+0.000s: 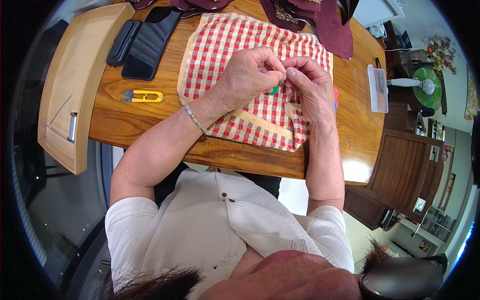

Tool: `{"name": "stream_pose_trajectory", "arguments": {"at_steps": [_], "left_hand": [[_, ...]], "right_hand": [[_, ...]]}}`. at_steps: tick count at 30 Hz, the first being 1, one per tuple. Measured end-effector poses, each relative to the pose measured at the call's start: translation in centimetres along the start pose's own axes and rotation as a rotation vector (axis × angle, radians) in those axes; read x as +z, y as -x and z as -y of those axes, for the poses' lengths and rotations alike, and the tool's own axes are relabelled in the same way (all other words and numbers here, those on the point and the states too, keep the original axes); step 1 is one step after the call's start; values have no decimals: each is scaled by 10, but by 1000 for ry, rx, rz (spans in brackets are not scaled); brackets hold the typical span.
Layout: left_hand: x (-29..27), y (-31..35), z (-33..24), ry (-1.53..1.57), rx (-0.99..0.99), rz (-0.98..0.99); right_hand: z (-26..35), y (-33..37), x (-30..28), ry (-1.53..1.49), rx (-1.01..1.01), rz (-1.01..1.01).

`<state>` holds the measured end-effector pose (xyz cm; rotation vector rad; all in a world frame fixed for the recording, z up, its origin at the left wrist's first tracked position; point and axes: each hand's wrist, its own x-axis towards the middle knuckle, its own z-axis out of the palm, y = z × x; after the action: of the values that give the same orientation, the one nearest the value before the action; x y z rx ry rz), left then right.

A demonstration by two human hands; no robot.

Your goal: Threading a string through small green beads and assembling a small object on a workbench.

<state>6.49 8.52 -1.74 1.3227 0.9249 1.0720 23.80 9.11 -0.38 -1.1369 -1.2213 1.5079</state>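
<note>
My left hand [250, 76] and my right hand [312, 87] meet fingertip to fingertip over a red and cream checked cloth [215, 50]. Both are closed in a pinch; whatever lies between the fingertips is too small to make out. A small green thing [273, 90] shows just below the left fingers, partly hidden. Beside the right wrist, a red and blue thing [336, 98] peeks out. Yellow thread snips [142, 96] lie on the wooden table to the left of the cloth.
Left of the snips are a black phone [152, 42], a black case [124, 43] and a wooden tray [82, 95] holding a thread spool [73, 127]. Maroon fabric pieces [335, 30] lie along the far side. A clear plastic box [378, 89] sits near the table's right edge.
</note>
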Motion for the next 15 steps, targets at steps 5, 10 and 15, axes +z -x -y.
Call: {"name": "stream_pose_trajectory", "arguments": {"at_steps": [5,10,15], "left_hand": [[-1,0,-1,13,-28,7],[0,0,-1,-11,-54,25],[0,-1,-1,7,-55,43]], "right_hand": [[1,1,1,-40,13,14],[-2,1,1,-32,1,39],[-5,1,4,-21,12,47]]}}
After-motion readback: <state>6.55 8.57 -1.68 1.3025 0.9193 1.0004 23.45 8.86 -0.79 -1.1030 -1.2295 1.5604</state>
